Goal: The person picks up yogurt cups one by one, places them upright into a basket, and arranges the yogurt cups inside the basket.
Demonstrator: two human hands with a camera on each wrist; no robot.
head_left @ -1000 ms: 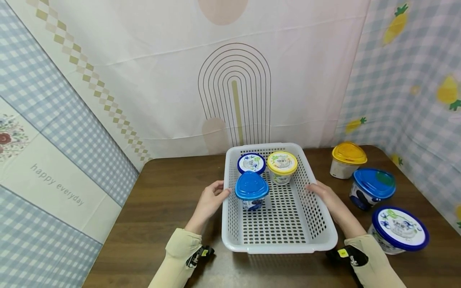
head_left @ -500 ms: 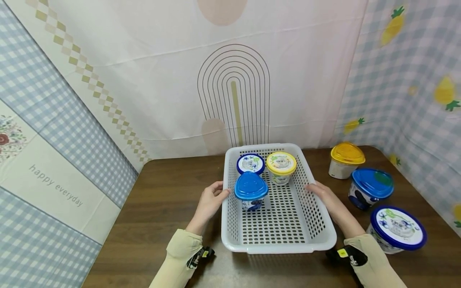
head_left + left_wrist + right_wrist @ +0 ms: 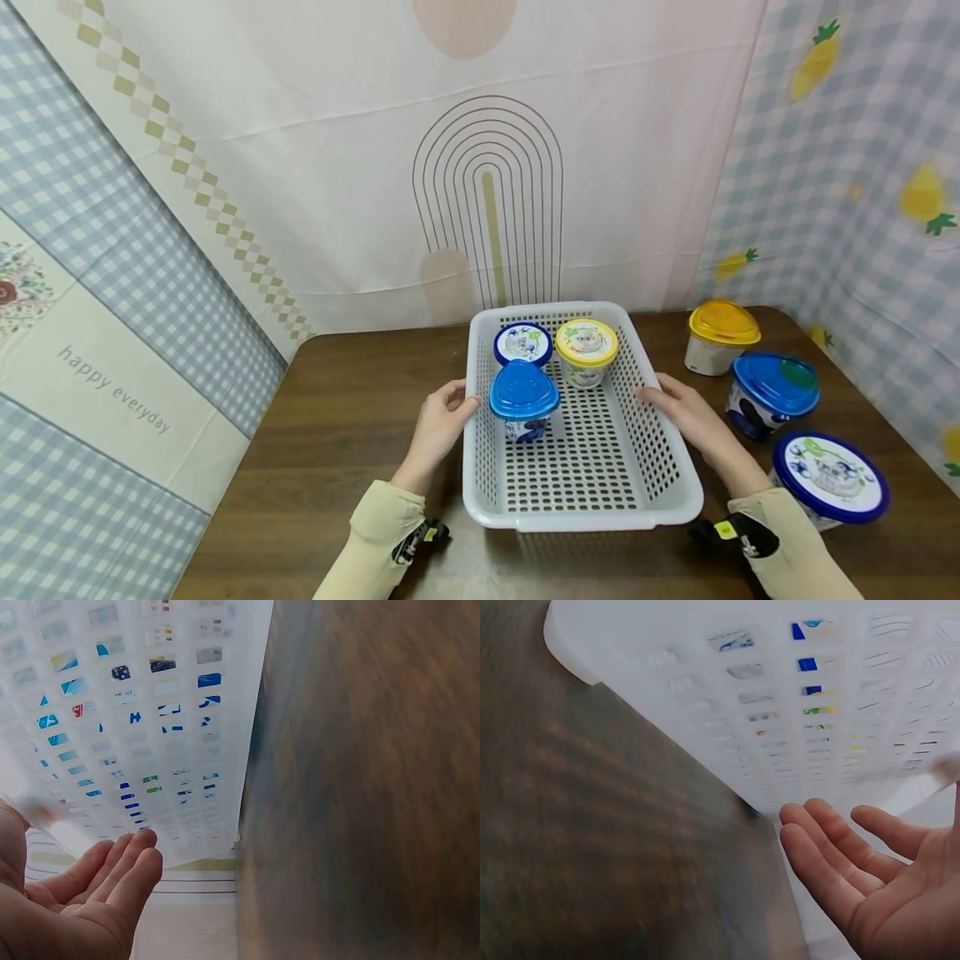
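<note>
Thumbs over its side rims, the left hand (image 3: 438,423) and right hand (image 3: 693,421) grip the white basket (image 3: 585,520) near the table's (image 3: 345,408) far edge; I'd fear an uneven lift, since the light-blue-lidded tub (image 3: 524,392) by the basket's left edge might slide or topple

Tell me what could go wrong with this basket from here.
If the left hand and right hand lift unevenly, the basket might tilt and its blue-lidded tub, blue-rimmed tub and yellow-rimmed tub could slide into the bare near-right space. The right sleeve also looks close to the nearest tub outside and might knock it.
</note>
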